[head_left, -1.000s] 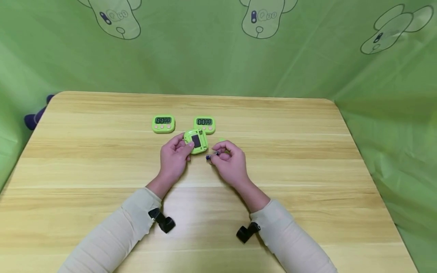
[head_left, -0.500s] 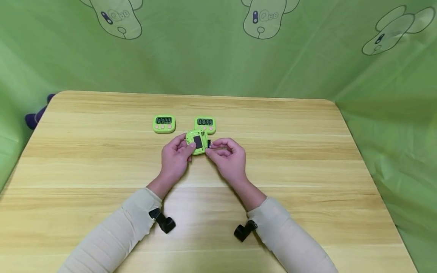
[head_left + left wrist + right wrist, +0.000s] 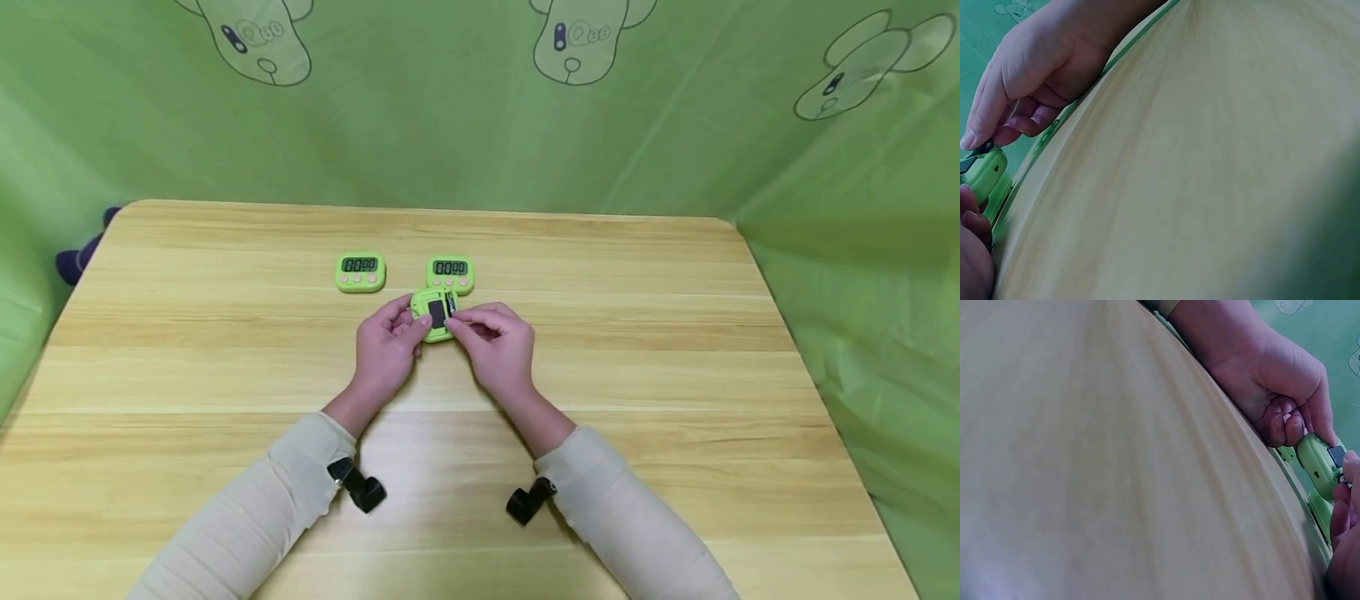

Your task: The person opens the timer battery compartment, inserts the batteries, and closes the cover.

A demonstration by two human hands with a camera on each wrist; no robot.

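Observation:
My left hand (image 3: 381, 350) grips a green digital timer (image 3: 437, 315) with its back turned up, thumb over the dark rectangle there. At the timer's right side, my right hand (image 3: 506, 348) pinches a small dark battery (image 3: 451, 303) between thumb and fingers, set along the slot. The right wrist view shows the end of the battery (image 3: 1342, 479) against the timer (image 3: 1317, 469). From the left wrist, the right fingertips press the battery (image 3: 984, 147) at the timer's edge. My right fingers hide part of it.
Two more green timers lie face up on the wooden table (image 3: 645, 350): one at the left (image 3: 360, 272), the other (image 3: 451, 273) just behind the held timer. A small green piece (image 3: 1044, 137) lies beneath the right hand. Green cloth (image 3: 420, 142) hangs behind.
My right hand has moved left, bringing the battery from beside the timer into its slot. The battery has turned to line up with the slot. My left hand has shifted slightly right.

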